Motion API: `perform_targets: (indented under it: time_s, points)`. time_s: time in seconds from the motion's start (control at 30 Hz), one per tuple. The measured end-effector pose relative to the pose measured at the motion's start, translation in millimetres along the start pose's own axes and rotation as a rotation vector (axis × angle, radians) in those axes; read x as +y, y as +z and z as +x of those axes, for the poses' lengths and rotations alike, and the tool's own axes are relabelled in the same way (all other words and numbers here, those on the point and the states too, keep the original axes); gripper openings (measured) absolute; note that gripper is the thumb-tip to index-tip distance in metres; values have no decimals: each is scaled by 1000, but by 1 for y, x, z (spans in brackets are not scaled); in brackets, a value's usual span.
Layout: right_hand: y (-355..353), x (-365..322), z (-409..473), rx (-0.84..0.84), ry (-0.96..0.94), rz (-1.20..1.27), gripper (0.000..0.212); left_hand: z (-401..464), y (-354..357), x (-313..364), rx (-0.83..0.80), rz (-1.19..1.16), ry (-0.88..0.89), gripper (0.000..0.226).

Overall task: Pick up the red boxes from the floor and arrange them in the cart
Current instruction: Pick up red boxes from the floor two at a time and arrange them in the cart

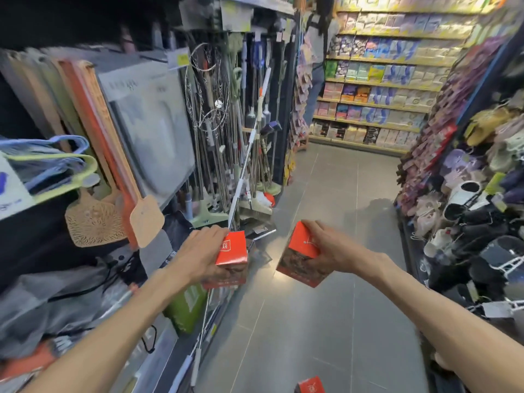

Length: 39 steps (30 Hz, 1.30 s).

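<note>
Shop aisle, head view, some motion blur at the edges.

Far left: shelf rack (158, 114) holding flat boards and sheets stood on edge, tote bags (48, 165) with blue and pale green handles, two fly swatters (146, 219) hanging down. Further along, a cluster of mops and long-handled brushes (243, 131) stands upright against the rack.

Left hand (198, 255): raised at mid height, fingers wrapped over the top and far side of a red box (233, 252). Box is a carton, bright red-orange upper part with a small white mark, darker printed band on the lower part; it sits nearly upright, its left side covered by the hand.

Right hand (330, 251): level with the left, well apart from it, clasping a second red box (302, 256). Same red top and dark brownish lower print, but tilted, one corner pointing down. Fingers lie over its upper right edge, thumb on the near face.

Both boxes are held in the air above the grey tiled floor (326, 321), between the two shelf runs.

Bottom centre-right: a third red box (310, 386) on the floor, cut off by the frame edge, below and clear of both hands.

Right: rack of slippers and sandals (476, 211). Far end: shelves of pastel packaged goods (391, 80), a person (319, 52) standing before them.
</note>
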State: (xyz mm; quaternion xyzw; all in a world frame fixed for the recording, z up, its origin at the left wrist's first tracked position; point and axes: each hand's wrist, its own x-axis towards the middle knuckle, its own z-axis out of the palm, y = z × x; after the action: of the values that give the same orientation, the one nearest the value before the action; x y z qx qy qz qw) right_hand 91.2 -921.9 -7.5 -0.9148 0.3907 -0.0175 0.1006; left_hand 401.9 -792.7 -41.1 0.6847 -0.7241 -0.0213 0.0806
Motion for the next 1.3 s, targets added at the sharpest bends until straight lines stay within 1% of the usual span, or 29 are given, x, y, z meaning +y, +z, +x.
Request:
perform_targets:
  time_s: [0.1,0.2,0.33,0.5,0.6,0.7,0.83,0.97,1.07,1.17,1.3]
  points:
    - [-9,-4,2,17,-52,-28,98,-16,-17,9,64,9,-60,100]
    - [-10,-14,10,32,-146,-57,97,-37,-31,13,82,13,-146,103]
    - [-10,-44,31,23,-279,-68,103,-82,-46,9,112,39,-268,106]
    - [-3,-121,49,-21,-511,-86,103,-177,-68,9,146,129,-475,106]
    - [9,-183,47,-67,-657,-91,108,-251,-79,14,156,161,-629,106]
    - [21,-253,30,-96,-799,-75,107,-332,-84,23,181,190,-793,107]
    - [32,-346,-15,-120,-1003,-67,110,-449,-94,55,186,234,-1017,107]
    - [45,-438,-86,-150,-1196,-46,107,-566,-108,107,170,254,-1217,106]
    - [55,-505,-150,-194,-1308,-46,108,-653,-115,157,175,282,-1353,107]
    - [67,-566,-220,-232,-1439,-39,114,-737,-119,212,168,320,-1486,105]
    - [80,-641,-326,-293,-1639,-19,107,-842,-123,295,190,337,-1667,107]
